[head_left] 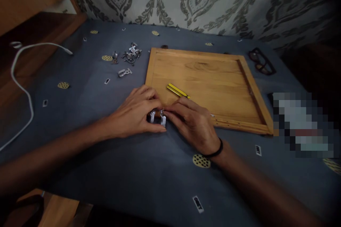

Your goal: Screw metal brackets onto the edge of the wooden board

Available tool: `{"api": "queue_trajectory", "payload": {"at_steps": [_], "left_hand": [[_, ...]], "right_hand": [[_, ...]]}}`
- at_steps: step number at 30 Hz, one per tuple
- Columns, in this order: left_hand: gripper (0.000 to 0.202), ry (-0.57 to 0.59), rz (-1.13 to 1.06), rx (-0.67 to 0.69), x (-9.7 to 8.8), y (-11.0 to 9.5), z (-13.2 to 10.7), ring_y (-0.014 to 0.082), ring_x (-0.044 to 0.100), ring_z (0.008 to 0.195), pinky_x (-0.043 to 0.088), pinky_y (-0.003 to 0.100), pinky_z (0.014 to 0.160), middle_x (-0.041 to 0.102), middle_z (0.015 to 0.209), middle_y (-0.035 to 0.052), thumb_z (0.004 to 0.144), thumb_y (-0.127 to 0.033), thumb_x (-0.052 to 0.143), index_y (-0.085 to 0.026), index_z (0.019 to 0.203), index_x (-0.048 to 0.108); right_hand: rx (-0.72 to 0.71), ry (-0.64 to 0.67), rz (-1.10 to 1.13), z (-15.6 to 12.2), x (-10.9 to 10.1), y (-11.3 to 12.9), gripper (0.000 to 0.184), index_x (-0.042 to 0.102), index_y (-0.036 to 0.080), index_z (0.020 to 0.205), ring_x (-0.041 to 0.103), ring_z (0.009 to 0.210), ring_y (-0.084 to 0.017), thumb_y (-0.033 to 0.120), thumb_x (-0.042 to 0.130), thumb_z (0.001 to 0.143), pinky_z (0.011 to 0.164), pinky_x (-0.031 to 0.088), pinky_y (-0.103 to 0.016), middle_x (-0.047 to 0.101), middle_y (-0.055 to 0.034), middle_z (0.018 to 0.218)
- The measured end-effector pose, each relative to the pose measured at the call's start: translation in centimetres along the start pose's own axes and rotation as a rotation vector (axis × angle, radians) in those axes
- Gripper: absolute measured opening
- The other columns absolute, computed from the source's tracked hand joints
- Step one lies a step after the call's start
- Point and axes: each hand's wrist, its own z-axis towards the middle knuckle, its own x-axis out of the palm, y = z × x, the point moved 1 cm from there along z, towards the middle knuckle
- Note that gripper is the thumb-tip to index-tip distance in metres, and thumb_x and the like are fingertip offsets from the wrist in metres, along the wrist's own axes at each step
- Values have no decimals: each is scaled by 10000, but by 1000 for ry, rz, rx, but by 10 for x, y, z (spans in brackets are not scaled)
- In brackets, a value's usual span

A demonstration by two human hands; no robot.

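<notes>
A flat wooden panel (213, 78) with a raised frame lies on a grey-blue cloth. At its near left corner my left hand (135, 113) and my right hand (191, 122) meet, fingers curled around a small silver metal hinge (157, 117) pressed against the panel's edge. Both hands touch the hinge; their fingers hide most of it. A yellow-handled tool (178, 90) rests on the panel just beyond my right hand's fingers. My right wrist wears a black band.
A heap of metal hinges (131, 55) and one loose hinge (124, 72) lie at the back left. A white cable (20, 78) curls at the left. Dark glasses (261, 61) sit at the back right, a blurred object (301, 124) at the right. A patterned wall stands behind.
</notes>
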Motion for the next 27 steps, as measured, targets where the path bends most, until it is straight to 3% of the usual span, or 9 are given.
{"api": "queue_trajectory", "payload": {"at_steps": [6, 20, 27], "left_hand": [[376, 1, -5, 1, 0, 1, -1, 261, 529, 1079, 413, 404, 942, 629, 1070, 55, 785, -510, 824, -196, 945, 691], [386, -5, 2, 8, 1, 1, -1, 256, 520, 1066, 414, 403, 957, 614, 1061, 55, 785, -516, 823, -192, 941, 682], [365, -2, -16, 8, 0, 0, -1, 258, 525, 1076, 416, 409, 968, 617, 1061, 56, 787, -488, 826, -187, 933, 681]], "right_hand": [[-12, 6, 35, 0, -6, -1, 128, 741, 202, 1011, 696, 799, -187, 217, 620, 971, 719, 564, -303, 711, -56, 881], [-1, 27, 28, 0, -2, -1, 182, 744, 206, 1006, 702, 784, -178, 198, 563, 998, 703, 567, -302, 722, -55, 866], [24, 8, 34, 0, -3, -2, 123, 728, 203, 970, 689, 781, -182, 253, 617, 982, 697, 563, -305, 708, -57, 871]]}}
